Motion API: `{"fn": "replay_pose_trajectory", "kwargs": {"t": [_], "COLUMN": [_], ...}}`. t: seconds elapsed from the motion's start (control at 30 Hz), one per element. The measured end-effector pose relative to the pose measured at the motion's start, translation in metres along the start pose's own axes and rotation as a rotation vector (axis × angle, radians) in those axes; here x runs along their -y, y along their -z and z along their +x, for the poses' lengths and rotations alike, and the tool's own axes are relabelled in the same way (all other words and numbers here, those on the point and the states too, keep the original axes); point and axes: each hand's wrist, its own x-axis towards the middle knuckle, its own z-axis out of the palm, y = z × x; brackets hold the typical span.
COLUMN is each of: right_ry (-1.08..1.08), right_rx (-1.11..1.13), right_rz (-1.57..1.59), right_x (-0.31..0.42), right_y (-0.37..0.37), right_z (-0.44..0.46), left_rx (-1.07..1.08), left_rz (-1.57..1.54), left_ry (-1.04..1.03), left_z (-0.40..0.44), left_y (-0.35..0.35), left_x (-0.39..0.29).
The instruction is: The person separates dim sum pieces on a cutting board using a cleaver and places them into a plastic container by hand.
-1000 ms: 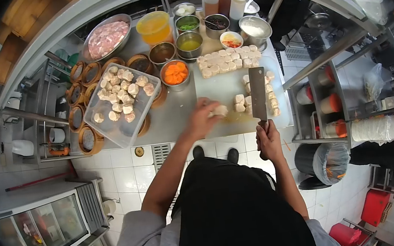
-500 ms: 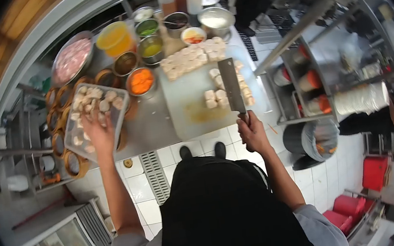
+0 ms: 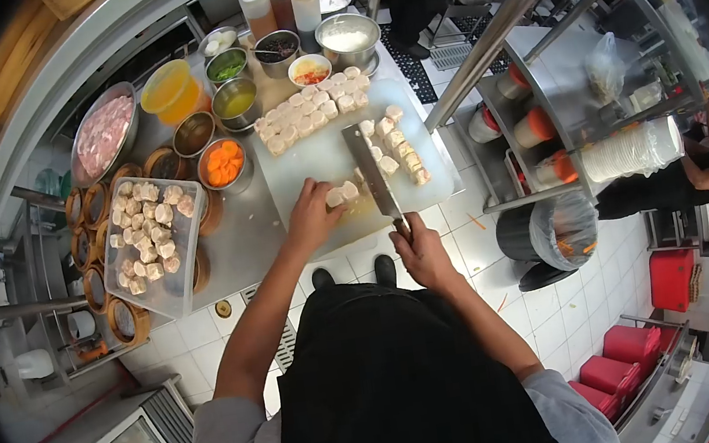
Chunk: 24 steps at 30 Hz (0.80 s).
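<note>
The right hand (image 3: 423, 257) is closed around the handle of the cleaver (image 3: 373, 170); the blade points away from the body, its far end angled to the left. The view does not show whether the blade contacts the cutting board (image 3: 308, 163). The left hand (image 3: 310, 221) is positioned left of the blade, fingers at a pair of dumplings (image 3: 342, 194) near the board's front edge; whether they pinch the pair cannot be determined. Immediately right of the blade, loose dumplings (image 3: 401, 147) form an uneven column on the board. A multi-row block of dumplings (image 3: 306, 114) occupies the far side. To the left, a translucent plastic tub (image 3: 182, 296) contains piled dumplings (image 3: 144, 219) and sits beside bamboo steamers (image 3: 125, 322). A metal bowl of sliced carrots (image 3: 223, 162) is located between tub and board.
</note>
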Motion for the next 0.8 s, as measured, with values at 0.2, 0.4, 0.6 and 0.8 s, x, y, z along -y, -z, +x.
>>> {"fn": "replay_pose_trajectory", "kwargs": {"t": [0.2,0.4,0.6,0.8], "right_ry": [0.165,0.280,0.235,0.198], "right_rx": [-0.009,-0.037,0.025,0.027], "right_rz": [-0.110,-0.066,-0.231,-0.198], "right_x": [-0.001,0.031,-0.016,-0.005], "right_y": [-0.042,-0.043,-0.070,-0.063], "right_z": [0.026,0.037,0.053,0.053], "left_rx": [-0.159,-0.244,-0.242,-0.250], "left_rz": [-0.172,-0.224,-0.241,-0.252], "left_ry": [0.131,0.102,0.122,0.136], "left_z": [-0.021,-0.025,-0.024,-0.017], "left_y": [-0.017,-0.021,-0.021,-0.022], "left_x": [0.001,0.004,0.005,0.004]}}
